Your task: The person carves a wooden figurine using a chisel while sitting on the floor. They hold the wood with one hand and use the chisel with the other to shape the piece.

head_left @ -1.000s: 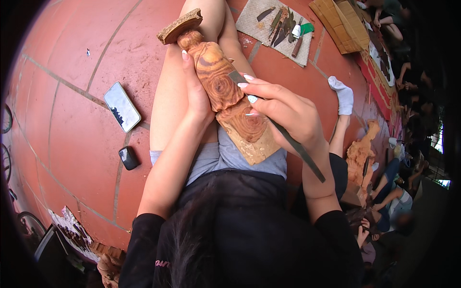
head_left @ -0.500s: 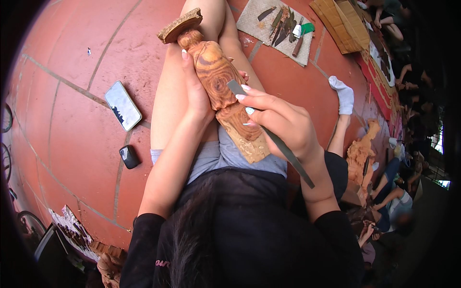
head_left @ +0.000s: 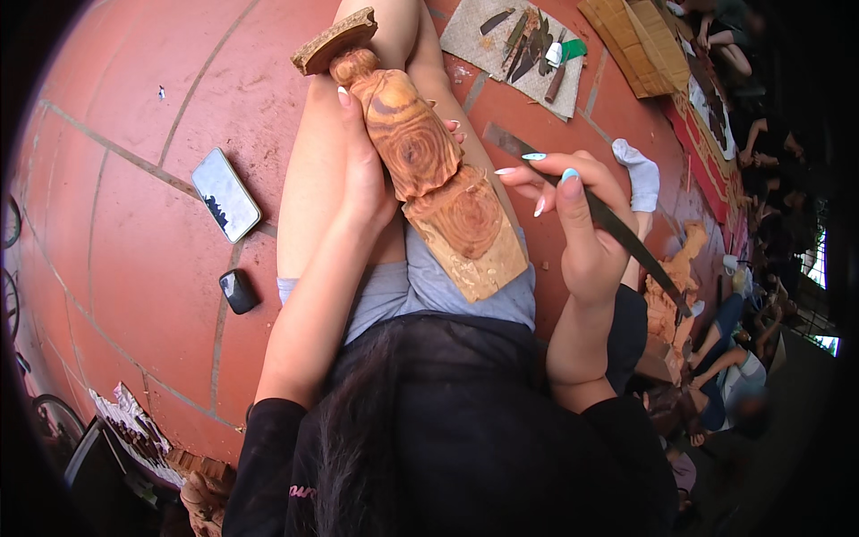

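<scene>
A carved wooden figure [head_left: 413,148] with strong swirling grain lies across my lap, its wide disc-like end pointing away and its pale, squared block end toward me. My left hand [head_left: 367,170] is closed around the figure's middle, thumb along the left side and fingertips showing at its right edge. Off to the right of the carving, my right hand [head_left: 577,210] grips a long, flat, dark metal carving blade [head_left: 626,237] between thumb and fingers. The blade slants from upper left to lower right and is apart from the wood.
On the red tiled floor at left lie a phone [head_left: 226,195] and a small black case [head_left: 238,291]. Ahead, a pale mat [head_left: 465,40] bears several carving tools. A cardboard piece [head_left: 635,45] and another wood carving [head_left: 671,282] sit at right, with other people beyond.
My right hand has lifted the blade off the figure and moved it to the right, turning the palm up. The left hand still holds the figure, almost unmoved.
</scene>
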`<action>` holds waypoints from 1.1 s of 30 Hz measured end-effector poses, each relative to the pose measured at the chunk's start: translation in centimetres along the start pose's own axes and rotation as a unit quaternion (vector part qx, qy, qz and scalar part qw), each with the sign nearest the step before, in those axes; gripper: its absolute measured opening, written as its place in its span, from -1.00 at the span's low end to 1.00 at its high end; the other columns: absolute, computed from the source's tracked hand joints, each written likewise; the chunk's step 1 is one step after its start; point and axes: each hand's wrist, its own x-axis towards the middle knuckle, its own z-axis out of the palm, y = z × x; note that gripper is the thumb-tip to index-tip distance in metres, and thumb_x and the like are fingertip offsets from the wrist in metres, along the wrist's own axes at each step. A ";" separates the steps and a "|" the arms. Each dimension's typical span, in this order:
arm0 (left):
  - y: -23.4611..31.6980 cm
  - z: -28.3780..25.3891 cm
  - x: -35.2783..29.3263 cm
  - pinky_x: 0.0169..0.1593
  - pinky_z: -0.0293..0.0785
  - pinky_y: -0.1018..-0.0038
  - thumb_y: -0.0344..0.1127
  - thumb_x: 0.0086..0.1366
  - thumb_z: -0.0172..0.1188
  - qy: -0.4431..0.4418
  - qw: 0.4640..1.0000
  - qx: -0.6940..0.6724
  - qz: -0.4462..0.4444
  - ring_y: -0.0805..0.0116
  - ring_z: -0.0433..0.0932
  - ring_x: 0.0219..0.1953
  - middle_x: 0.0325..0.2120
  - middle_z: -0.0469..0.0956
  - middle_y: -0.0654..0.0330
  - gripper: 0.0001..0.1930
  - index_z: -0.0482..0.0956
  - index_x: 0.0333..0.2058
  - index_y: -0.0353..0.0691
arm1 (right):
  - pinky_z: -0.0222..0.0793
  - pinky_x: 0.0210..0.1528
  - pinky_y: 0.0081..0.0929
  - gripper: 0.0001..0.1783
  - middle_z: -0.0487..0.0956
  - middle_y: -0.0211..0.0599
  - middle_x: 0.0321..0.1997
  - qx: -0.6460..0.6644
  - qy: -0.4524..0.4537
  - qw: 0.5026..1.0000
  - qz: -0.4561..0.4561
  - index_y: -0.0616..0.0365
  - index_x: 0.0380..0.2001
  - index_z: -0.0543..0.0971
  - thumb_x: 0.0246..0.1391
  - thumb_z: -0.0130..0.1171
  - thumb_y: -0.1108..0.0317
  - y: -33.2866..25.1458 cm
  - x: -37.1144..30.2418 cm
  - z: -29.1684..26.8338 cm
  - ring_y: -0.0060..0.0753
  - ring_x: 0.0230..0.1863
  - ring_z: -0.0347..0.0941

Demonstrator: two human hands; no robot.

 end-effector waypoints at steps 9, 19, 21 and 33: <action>-1.1 -0.8 1.2 0.00 0.55 0.11 0.63 0.12 -0.34 -0.029 0.999 -0.014 0.007 -0.08 0.58 -0.10 -0.14 0.53 -0.14 0.03 0.33 0.07 -0.33 | 0.44 -0.33 -0.63 -0.76 0.59 -0.24 -0.48 0.114 0.003 0.992 0.052 0.43 -0.14 0.55 0.25 0.11 0.42 2.3 -0.4 -0.2 -0.53 -0.43 0.52; -3.0 -1.8 2.6 0.09 0.49 0.15 0.58 0.14 -0.36 -0.053 0.996 0.059 0.051 0.00 0.53 0.00 -0.03 0.46 -0.14 0.05 0.16 0.24 -0.32 | 0.25 -0.56 -0.74 -0.80 0.44 -0.45 -0.66 0.022 0.104 0.993 0.056 0.31 -0.32 0.49 0.32 0.01 0.38 2.0 -0.1 1.4 -0.75 -0.63 0.34; -3.2 -1.8 2.9 0.10 0.49 0.17 0.58 0.15 -0.36 -0.057 0.994 0.067 0.058 0.02 0.53 0.00 -0.03 0.46 -0.14 0.05 0.17 0.24 -0.34 | 0.22 -0.56 -0.75 -0.80 0.46 -0.43 -0.66 0.002 0.106 0.993 0.044 0.30 -0.32 0.46 0.33 -0.02 0.37 2.6 -0.6 1.3 -0.74 -0.64 0.35; -4.1 -1.4 3.5 0.11 0.49 0.24 0.53 0.15 -0.23 -0.066 0.987 0.112 0.090 0.15 0.53 0.00 -0.03 0.47 -0.01 -0.01 0.21 0.19 -0.35 | 0.31 -0.57 -0.74 -0.87 0.52 -0.39 -0.61 0.006 0.101 0.994 0.039 0.28 -0.34 0.45 0.24 0.12 0.43 4.0 -0.3 0.9 -0.76 -0.61 0.39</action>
